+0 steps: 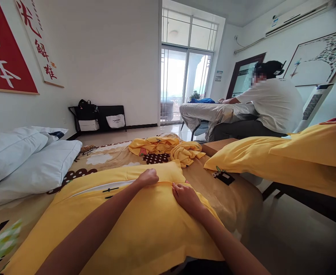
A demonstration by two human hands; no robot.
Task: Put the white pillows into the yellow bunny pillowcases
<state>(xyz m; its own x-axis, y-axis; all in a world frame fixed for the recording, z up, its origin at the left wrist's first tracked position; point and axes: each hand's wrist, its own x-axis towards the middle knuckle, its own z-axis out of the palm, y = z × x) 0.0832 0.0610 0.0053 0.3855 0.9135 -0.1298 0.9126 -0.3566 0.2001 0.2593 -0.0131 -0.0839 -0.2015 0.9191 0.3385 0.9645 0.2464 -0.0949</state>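
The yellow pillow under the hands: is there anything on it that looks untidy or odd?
Yes: the yellow pillow gapes along its opening; a white strip shows beside the left hand, so it looks only partly closed. No spill stands out.

Red scroll [6,55] – white 体 legible; white scroll [40,47] – red 解难 near its foot

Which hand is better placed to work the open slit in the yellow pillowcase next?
Left, probably. The left hand is closed at the slit's right end, beside the exposed white material. The right hand sits farther right on the yellow pillowcase, away from that gap.
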